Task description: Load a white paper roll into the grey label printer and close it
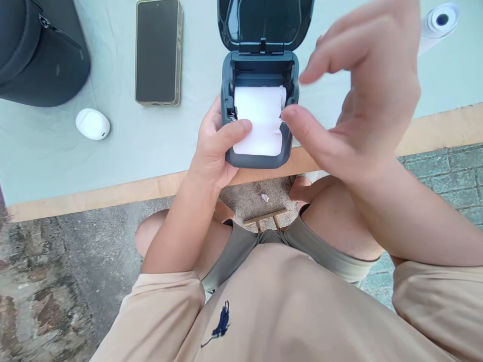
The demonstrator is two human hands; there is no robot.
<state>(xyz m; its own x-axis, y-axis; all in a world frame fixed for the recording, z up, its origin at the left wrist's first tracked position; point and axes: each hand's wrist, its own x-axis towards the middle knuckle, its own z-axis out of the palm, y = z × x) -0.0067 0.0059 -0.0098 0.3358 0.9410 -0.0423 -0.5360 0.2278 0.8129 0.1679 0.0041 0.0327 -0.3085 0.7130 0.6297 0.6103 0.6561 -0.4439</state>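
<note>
The bench (56, 166), under a pale green cloth, carries everything, and the small grey printer (256, 156) sits right at its near edge, at about 6 o'clock on the cloth, part of its base seeming to overhang the wood. That is the main worry: if the grip slackens it could tip off toward the person's knees. Its lid (264, 22) stands open toward 12 o'clock, and a knock from above might strain the hinge.

The left hand (213, 151) holds the printer by its side, thumb pressed on the white paper roll (260, 118) in the bay. The right hand (362, 95) hovers at 3 o'clock of the printer, fingers spread wide and holding nothing, thumb tip close to the paper. The torn paper edge looks liable to crease or feed crooked under those thumbs.

At 9 o'clock lie a phone (158, 50) face up, a black case (37, 55) cut off by the frame, and a white pebble-shaped item (92, 124) I cannot identify. A spare roll (439, 19) at 2 o'clock could roll away. The right hand is blurred and hides the printer's far side.
</note>
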